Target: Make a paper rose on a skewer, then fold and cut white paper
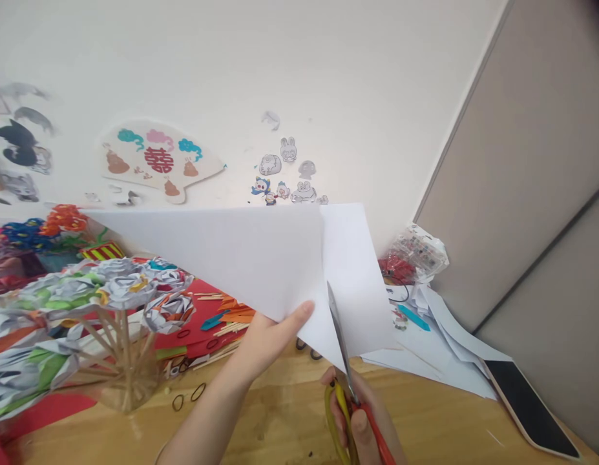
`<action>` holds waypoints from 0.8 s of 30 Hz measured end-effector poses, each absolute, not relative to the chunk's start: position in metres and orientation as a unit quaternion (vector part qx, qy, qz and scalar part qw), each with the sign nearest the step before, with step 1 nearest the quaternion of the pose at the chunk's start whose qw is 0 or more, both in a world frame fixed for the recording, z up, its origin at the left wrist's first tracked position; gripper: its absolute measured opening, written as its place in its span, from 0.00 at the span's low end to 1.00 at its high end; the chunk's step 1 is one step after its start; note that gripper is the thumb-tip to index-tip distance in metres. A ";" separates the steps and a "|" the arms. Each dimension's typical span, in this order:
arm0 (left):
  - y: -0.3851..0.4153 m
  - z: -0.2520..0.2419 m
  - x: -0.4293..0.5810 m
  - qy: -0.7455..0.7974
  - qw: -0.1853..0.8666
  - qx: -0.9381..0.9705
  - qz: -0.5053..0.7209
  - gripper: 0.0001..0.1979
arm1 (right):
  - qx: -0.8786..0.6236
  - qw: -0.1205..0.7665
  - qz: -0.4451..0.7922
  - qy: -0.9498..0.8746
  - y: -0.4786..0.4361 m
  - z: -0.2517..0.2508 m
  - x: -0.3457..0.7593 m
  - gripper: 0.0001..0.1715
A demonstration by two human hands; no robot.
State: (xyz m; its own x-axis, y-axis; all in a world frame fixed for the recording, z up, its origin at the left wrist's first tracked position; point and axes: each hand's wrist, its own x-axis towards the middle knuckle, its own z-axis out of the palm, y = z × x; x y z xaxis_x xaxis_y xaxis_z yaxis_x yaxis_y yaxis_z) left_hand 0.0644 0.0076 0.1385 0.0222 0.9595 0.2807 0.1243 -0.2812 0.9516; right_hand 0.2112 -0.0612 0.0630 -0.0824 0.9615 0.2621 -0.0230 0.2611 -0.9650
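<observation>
A large white sheet of paper [221, 252], folded over on a diagonal, is raised above the wooden table. My left hand [277, 332] grips its lower edge, thumb on top and the other fingers hidden behind. My right hand [364, 429] is closed around scissors [345, 361] with one yellow and one red handle. Their blades point upward along the edge of the folded layer, where a single-layer strip [355, 278] extends to the right. Whether the blades are fully together is hard to make out.
Paper flowers on sticks [125, 297] stand in a clear container [127, 387] at left. Red paper [202, 290], thin sticks and rubber bands [178, 402] lie near them. White sheets [425, 368], a phone [529, 403] and a plastic packet [418, 252] are at right. Stickers [288, 150] dot the wall.
</observation>
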 end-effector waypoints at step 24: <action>0.009 0.132 0.081 0.397 0.492 0.424 0.648 0.19 | -0.445 0.553 0.414 -0.570 -0.063 0.061 0.206 0.37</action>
State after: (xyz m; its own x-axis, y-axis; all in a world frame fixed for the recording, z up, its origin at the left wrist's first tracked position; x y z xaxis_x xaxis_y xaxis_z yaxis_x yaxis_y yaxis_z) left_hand 0.0806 0.0092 0.1321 -0.1551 0.9750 0.1588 -0.3017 -0.1998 0.9322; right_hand 0.2064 -0.0628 0.0609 0.0078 0.9654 0.2606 0.0494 0.2599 -0.9644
